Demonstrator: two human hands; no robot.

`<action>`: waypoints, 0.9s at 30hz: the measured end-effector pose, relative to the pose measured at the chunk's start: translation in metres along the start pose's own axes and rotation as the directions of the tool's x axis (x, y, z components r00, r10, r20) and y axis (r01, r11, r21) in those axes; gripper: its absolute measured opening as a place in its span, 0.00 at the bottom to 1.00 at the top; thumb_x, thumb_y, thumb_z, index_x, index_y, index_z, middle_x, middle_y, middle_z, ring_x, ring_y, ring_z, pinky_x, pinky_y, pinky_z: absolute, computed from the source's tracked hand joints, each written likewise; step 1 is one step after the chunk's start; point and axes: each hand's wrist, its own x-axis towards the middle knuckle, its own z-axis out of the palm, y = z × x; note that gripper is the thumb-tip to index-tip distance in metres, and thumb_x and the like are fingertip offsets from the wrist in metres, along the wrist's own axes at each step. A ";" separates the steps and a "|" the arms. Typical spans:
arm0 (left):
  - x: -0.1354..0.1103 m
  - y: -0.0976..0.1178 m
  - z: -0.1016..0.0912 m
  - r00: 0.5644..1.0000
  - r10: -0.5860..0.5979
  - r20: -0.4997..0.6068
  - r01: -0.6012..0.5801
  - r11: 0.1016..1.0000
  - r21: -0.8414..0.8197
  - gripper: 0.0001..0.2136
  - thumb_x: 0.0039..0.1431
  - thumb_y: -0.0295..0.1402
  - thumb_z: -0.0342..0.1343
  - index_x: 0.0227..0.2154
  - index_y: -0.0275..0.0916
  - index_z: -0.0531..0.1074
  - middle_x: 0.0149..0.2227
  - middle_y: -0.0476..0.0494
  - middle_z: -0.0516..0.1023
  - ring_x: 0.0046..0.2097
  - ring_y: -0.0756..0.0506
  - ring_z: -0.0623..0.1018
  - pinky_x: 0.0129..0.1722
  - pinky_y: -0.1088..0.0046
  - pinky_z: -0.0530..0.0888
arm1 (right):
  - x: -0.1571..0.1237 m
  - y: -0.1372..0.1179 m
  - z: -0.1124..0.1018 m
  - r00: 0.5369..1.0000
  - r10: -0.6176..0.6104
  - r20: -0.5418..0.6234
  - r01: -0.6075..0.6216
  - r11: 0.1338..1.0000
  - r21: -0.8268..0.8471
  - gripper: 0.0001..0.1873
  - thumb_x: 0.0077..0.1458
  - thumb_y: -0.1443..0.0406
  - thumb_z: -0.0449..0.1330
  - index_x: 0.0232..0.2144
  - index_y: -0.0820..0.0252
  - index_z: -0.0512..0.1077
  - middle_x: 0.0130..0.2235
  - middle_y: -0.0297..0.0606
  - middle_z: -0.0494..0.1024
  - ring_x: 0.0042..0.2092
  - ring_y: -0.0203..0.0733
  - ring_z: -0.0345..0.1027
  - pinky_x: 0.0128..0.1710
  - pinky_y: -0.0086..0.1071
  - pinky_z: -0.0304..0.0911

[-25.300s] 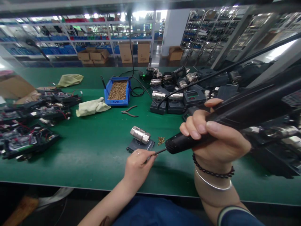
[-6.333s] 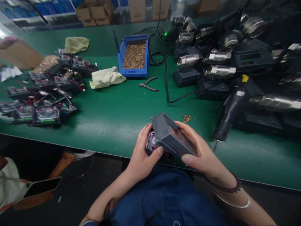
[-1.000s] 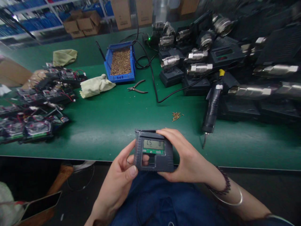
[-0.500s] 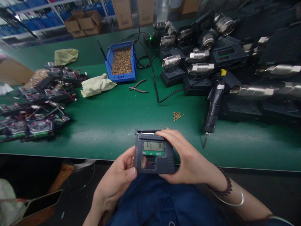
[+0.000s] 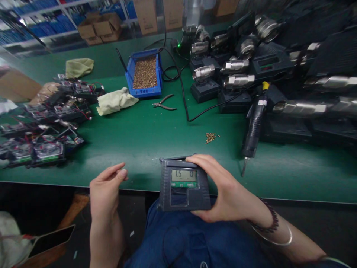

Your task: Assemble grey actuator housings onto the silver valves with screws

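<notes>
My right hand (image 5: 223,186) grips a dark grey plastic meter housing (image 5: 198,199) by its right side, fingers over the top edge and thumb below. Its small LCD screen (image 5: 184,175) shows digits, with a strip of green circuit board under it. To the left, away from the housing, my left hand (image 5: 107,186) hovers over the bench's front edge with index finger and thumb extended, slightly apart, and nothing visible between them. A small white scrap (image 5: 132,233) shows below and right of that hand; whether it is falling or lying on the floor I cannot tell.
Brass screws (image 5: 211,137) lie in a loose pile beside an electric screwdriver (image 5: 252,128). Farther back are pliers (image 5: 165,103), a cloth (image 5: 117,101) and a blue bin (image 5: 145,92) of screws. Opened electronic units (image 5: 48,149) crowd the left; metal-fitted meters (image 5: 292,126) crowd the right.
My left hand has let go of the housing and moved left. The white scrap has appeared below it. My right hand still holds the housing, now slightly lower and to the right.
</notes>
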 end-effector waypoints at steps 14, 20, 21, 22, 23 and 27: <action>-0.067 0.026 0.026 0.595 -0.193 0.780 0.566 0.789 -0.237 0.20 0.54 0.39 0.65 0.51 0.50 0.74 0.38 0.46 0.84 0.41 0.48 0.81 0.44 0.77 0.74 | 0.002 -0.002 0.000 1.000 -0.020 0.002 0.020 0.999 -0.036 0.41 0.43 0.63 0.65 0.58 0.65 0.55 0.54 0.52 0.68 0.57 0.50 0.62 0.58 0.42 0.62; -0.063 0.020 0.035 0.513 -0.249 0.821 0.678 0.705 -0.209 0.25 0.46 0.35 0.71 0.49 0.40 0.75 0.34 0.46 0.82 0.33 0.51 0.78 0.36 0.81 0.72 | 0.001 -0.003 -0.001 0.999 -0.027 0.021 0.028 0.999 -0.024 0.41 0.43 0.63 0.65 0.58 0.65 0.55 0.54 0.51 0.68 0.57 0.50 0.62 0.58 0.42 0.61; -0.063 0.019 0.035 0.512 -0.255 0.820 0.675 0.710 -0.201 0.25 0.45 0.36 0.71 0.49 0.39 0.75 0.33 0.46 0.82 0.31 0.52 0.77 0.35 0.81 0.72 | 0.001 -0.003 -0.001 0.999 -0.025 0.025 0.026 0.999 -0.019 0.42 0.42 0.63 0.65 0.58 0.65 0.55 0.54 0.51 0.68 0.57 0.50 0.62 0.58 0.42 0.61; -0.063 0.019 0.035 0.514 -0.257 0.818 0.665 0.722 -0.191 0.25 0.45 0.37 0.71 0.48 0.39 0.76 0.32 0.46 0.81 0.30 0.52 0.76 0.34 0.81 0.72 | 0.001 -0.003 -0.001 0.999 -0.023 0.031 0.023 1.000 -0.014 0.42 0.42 0.63 0.65 0.58 0.64 0.55 0.54 0.51 0.68 0.57 0.50 0.62 0.58 0.41 0.61; -0.062 0.018 0.035 0.516 -0.256 0.818 0.646 0.743 -0.175 0.24 0.45 0.38 0.71 0.47 0.38 0.76 0.31 0.46 0.80 0.29 0.52 0.75 0.34 0.80 0.71 | 0.001 -0.003 -0.001 0.999 -0.022 0.037 0.022 1.000 -0.009 0.42 0.42 0.63 0.65 0.58 0.64 0.55 0.54 0.50 0.68 0.57 0.49 0.62 0.59 0.41 0.60; -0.054 0.014 0.030 0.665 -0.258 0.701 0.430 0.900 -0.077 0.24 0.41 0.45 0.71 0.41 0.38 0.78 0.28 0.47 0.78 0.30 0.49 0.75 0.33 0.76 0.73 | 0.001 -0.003 0.000 0.999 -0.028 0.034 0.028 1.000 -0.005 0.42 0.42 0.63 0.65 0.58 0.63 0.55 0.54 0.50 0.68 0.57 0.48 0.62 0.59 0.41 0.60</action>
